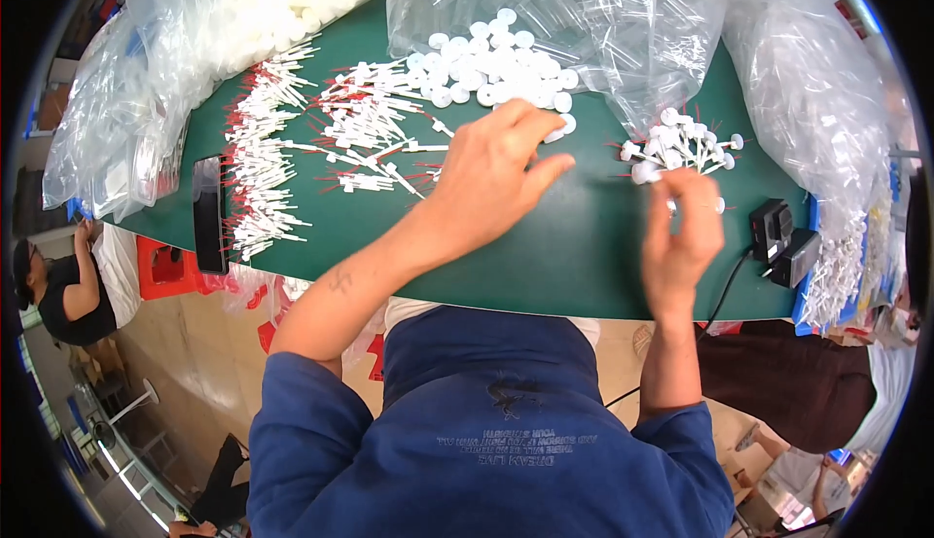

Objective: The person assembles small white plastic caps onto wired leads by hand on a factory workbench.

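Two hands sorting white caps on green table

Two bare hands work: left hand (486,183) lies loose, fingers spread, touching loose white caps (491,69) at twelve o'clock. Right hand (681,232) pinches a capped piece (646,172) from a small assembled pile (681,144). Green table (584,246) carries red-tipped sticks (263,178) at ten o'clock; clear bags (817,90) ring the edges.

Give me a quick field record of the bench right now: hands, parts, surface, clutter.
surface: green table
left hand: reaching over the table near the white round caps, fingers spread; whether it holds anything cannot be told
right hand: fingertips pinched at the edge of a small cluster of capped pieces
left pile: white sticks with red tips
back: clear plastic bags
left edge: dark phone
right edge: black device
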Available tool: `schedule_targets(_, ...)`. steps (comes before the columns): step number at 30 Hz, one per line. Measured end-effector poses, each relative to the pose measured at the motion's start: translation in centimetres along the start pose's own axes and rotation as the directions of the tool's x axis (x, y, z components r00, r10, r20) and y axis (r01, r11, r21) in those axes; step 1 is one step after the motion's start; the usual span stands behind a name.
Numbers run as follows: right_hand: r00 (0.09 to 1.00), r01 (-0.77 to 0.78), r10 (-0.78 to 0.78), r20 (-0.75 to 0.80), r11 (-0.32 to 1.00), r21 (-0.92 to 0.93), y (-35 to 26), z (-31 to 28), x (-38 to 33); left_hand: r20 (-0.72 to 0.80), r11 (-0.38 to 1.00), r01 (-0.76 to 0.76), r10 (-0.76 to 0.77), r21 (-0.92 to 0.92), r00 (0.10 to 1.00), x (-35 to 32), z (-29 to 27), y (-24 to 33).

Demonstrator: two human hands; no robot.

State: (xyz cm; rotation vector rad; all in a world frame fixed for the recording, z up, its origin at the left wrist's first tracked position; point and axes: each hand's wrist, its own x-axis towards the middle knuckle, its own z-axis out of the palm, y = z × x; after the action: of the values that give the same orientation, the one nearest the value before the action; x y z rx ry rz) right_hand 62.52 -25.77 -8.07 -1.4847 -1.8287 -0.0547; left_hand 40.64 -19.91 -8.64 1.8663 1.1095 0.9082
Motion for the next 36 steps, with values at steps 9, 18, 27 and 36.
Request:
schedule_targets(9, 0.958, 0.130, -0.176, 0.227, 0.970, 0.203, -3.5, 2.8, -0.2, -0.152, 0.963, -0.078, 0.120, 0.258, 0.981, 2.2, -1.8, -1.4)
schedule_targets(18, 0.852, 0.208, -0.274, 0.446, 0.959, 0.193, -5.9, 6.5, -0.9, 0.047, 0.661, 0.317, -0.391, -0.680, 0.919, -3.7, -5.9, -1.9)
schedule_targets(27, 0.924, -0.224, 0.062, 0.377, 0.887, 0.403, -5.6, 2.1, -1.0, 0.154, 0.465, 0.319, -0.358, -0.826, 0.921, -6.9, -4.4, -2.9)
schedule_targets(36, 0.970, 0.118, -0.181, 0.164, 0.934, 0.336, -6.3, 2.9, -0.2, 0.174, 0.393, 0.303, -0.331, -0.868, 0.928, -7.0, -3.5, -2.6)
